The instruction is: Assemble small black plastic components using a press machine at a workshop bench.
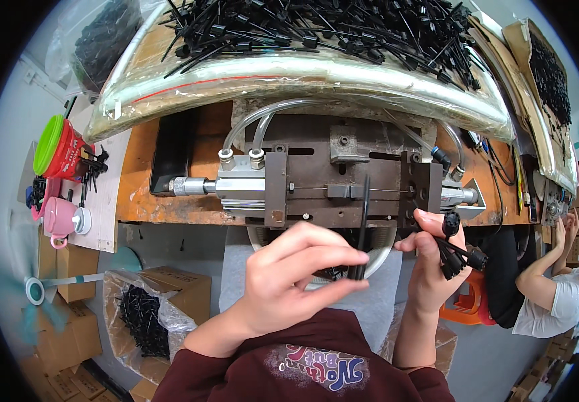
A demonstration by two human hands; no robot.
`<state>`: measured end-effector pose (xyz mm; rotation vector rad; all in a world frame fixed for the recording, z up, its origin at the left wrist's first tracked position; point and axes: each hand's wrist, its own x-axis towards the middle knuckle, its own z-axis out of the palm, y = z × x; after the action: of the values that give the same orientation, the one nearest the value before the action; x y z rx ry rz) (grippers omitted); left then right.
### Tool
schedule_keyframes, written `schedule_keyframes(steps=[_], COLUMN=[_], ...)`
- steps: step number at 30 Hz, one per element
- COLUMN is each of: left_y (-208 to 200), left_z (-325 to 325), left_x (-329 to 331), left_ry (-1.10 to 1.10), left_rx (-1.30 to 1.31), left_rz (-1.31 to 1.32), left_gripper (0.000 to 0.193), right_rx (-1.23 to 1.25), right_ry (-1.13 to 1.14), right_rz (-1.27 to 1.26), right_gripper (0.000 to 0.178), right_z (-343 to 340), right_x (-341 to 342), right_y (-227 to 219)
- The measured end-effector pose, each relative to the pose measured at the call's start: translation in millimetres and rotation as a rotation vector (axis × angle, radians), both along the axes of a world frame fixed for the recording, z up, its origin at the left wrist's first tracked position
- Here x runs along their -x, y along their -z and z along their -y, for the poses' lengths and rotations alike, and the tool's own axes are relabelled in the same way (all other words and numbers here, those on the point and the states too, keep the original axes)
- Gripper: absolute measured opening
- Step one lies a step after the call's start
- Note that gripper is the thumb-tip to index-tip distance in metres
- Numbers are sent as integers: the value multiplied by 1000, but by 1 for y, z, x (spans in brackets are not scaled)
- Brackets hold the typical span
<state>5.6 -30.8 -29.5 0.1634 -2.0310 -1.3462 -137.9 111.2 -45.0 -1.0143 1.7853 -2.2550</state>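
Probably steadiness served best — left hand pinched a black stem before the brown fixture, right hand clutched a black bunch nearer its right end.

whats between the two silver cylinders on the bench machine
The brown metal fixture, with a small block at its middle, lies there in the head view; the black stick in the left hand overlaps it.

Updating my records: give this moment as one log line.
Left hand: holds black rod | Right hand: holds bunch of black pieces | Ahead: metal machine
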Motion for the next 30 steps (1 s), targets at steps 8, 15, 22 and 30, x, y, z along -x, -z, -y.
schedule_keyframes(steps=[8,15,22,30], left_y=[25,30,25,23], left_z=[-4,-6,-4,-3], left_x=[17,23,24,24], left_ry=[-220,-252,-243,-240], left_rx=[547,674,661,659], left_rz=[188,291,326,346], left_gripper=[25,23,23,22], right_rx=[-86,-71,-87,-120], right_ry=[61,50,68,82], right_rz=[-133,-103,-99,-113], right_gripper=[16,20,20,20], right_z=[-1,-1,-3,-7], right_x=[2,2,2,-1], right_y=[6,2,10,10])
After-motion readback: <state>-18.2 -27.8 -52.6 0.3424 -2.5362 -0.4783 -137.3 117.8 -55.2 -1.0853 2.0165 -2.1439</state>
